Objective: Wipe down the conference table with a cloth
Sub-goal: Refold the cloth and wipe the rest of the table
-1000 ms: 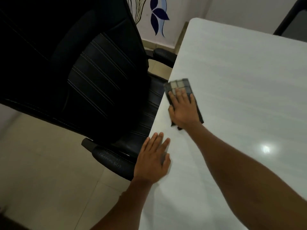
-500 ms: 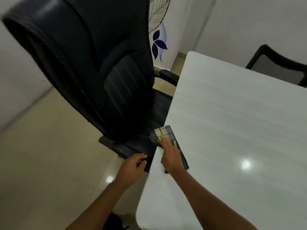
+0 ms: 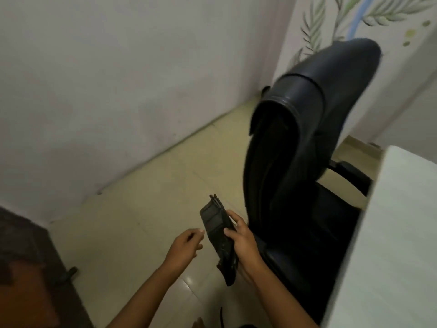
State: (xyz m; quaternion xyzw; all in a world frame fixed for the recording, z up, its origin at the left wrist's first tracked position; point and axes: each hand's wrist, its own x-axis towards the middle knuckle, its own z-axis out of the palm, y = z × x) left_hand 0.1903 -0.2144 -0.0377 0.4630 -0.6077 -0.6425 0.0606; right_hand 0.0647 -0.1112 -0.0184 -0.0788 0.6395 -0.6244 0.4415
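Note:
The folded dark cloth (image 3: pixel 218 233) hangs in the air over the floor, left of the chair, off the table. My right hand (image 3: pixel 243 242) grips it along its right edge, thumb on the front. Just left of the cloth, my left hand (image 3: pixel 185 247) hovers with loosely curled fingers and holds nothing. The white conference table (image 3: pixel 397 233) shows only as a strip at the right edge of the view.
A black high-backed office chair (image 3: pixel 302 150) stands between my hands and the table. Pale tiled floor (image 3: pixel 142 197) runs to a white wall on the left. A dark brown piece of furniture (image 3: pixel 26 280) fills the lower left corner.
The view has swung left, away from the table. My right hand has lifted the cloth off the table edge and brought it over the floor. My left hand has left the chair's armrest.

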